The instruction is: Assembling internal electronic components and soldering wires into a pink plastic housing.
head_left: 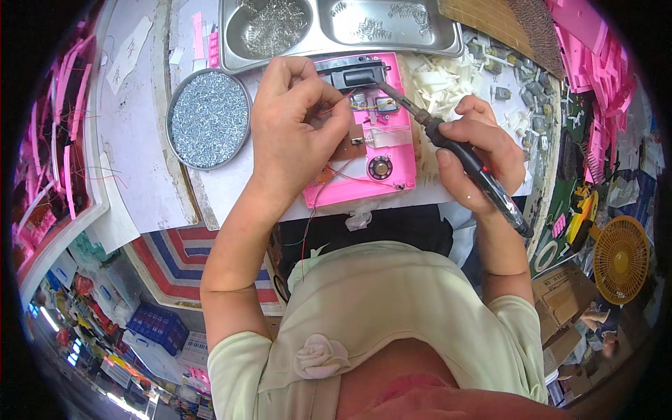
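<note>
A pink plastic housing (392, 164) lies open on the bench, showing a brown circuit board, a small round speaker (380, 167) and thin red wires. My left hand (294, 126) rests on its left part, fingertips pinching a red wire near the top. My right hand (476, 150) grips a black soldering iron (448, 143). The iron's metal tip reaches left to a small component near the housing's upper middle.
A round metal dish of small screws (208, 119) sits left of the housing. A two-part steel tray (336, 28) with metal bits stands behind it. White plastic parts (444, 84) pile up at right, pink parts (595, 63) farther right. A yellow fan (619, 259) stands low right.
</note>
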Action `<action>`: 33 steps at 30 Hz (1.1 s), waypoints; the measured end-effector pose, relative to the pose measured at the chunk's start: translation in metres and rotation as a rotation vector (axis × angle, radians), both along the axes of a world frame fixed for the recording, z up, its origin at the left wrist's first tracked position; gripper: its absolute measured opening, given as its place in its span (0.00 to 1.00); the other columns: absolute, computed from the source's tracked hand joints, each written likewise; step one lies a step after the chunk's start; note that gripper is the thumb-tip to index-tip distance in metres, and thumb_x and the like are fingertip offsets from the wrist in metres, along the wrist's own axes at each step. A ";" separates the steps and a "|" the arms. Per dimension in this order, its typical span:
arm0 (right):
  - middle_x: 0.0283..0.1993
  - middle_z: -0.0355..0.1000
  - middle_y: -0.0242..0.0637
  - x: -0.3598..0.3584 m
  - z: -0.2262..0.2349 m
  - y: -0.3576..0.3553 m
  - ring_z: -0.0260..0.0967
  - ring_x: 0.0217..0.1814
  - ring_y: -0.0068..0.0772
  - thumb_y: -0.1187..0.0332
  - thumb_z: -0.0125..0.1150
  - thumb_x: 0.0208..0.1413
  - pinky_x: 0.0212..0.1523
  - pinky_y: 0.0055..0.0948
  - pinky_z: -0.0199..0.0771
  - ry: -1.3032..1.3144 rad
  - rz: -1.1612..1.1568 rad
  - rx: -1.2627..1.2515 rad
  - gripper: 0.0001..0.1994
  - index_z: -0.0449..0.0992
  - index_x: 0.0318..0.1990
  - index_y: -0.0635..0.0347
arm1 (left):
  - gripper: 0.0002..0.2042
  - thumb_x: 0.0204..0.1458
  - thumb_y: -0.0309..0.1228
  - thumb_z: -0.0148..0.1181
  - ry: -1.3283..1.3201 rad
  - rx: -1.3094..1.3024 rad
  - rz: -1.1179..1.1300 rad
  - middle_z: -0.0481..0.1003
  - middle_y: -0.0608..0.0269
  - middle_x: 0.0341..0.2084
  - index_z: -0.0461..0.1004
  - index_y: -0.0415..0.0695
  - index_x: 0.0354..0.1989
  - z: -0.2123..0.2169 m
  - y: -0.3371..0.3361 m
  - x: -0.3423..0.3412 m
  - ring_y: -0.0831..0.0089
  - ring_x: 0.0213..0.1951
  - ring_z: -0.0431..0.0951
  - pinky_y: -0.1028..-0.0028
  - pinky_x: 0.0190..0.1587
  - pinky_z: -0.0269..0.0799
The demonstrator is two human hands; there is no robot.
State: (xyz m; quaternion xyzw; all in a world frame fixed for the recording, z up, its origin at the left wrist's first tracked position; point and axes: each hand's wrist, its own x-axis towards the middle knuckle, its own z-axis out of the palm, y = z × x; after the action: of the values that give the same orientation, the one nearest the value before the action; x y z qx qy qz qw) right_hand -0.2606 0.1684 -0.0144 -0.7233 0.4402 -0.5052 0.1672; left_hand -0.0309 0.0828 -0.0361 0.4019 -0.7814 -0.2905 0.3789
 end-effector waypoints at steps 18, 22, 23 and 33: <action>0.28 0.77 0.35 0.010 -0.007 -0.007 0.65 0.20 0.34 0.80 0.70 0.38 0.37 0.35 0.72 0.072 0.033 -0.027 0.18 0.79 0.41 0.62 | 0.05 0.40 0.20 0.67 0.008 -0.094 0.002 0.70 0.59 0.34 0.76 0.38 0.24 -0.006 -0.004 0.002 0.70 0.31 0.75 0.73 0.30 0.74; 0.23 0.72 0.32 0.009 -0.004 -0.008 0.63 0.21 0.34 0.80 0.71 0.35 0.36 0.34 0.72 0.139 0.056 -0.012 0.18 0.81 0.39 0.61 | 0.05 0.40 0.19 0.67 0.034 -0.061 0.005 0.70 0.59 0.34 0.76 0.38 0.24 -0.006 -0.003 0.001 0.69 0.31 0.74 0.72 0.30 0.73; 0.22 0.70 0.32 0.007 -0.003 -0.008 0.63 0.21 0.34 0.80 0.71 0.35 0.36 0.34 0.71 0.169 0.072 -0.004 0.18 0.81 0.39 0.60 | 0.05 0.39 0.19 0.66 0.038 -0.065 0.006 0.70 0.59 0.34 0.75 0.38 0.24 -0.007 -0.003 0.001 0.69 0.31 0.74 0.72 0.30 0.73; 0.20 0.66 0.32 0.003 -0.002 -0.007 0.63 0.20 0.37 0.79 0.70 0.33 0.36 0.34 0.71 0.138 0.056 0.005 0.17 0.80 0.37 0.59 | 0.04 0.42 0.20 0.66 0.021 -0.026 0.025 0.72 0.60 0.34 0.77 0.38 0.25 -0.005 -0.001 0.000 0.71 0.34 0.74 0.75 0.35 0.71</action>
State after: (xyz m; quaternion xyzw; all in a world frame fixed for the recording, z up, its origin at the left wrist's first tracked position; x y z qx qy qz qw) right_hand -0.2578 0.1610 -0.0161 -0.7680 0.4314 -0.4482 0.1523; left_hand -0.0312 0.0817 -0.0410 0.4035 -0.7760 -0.2799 0.3959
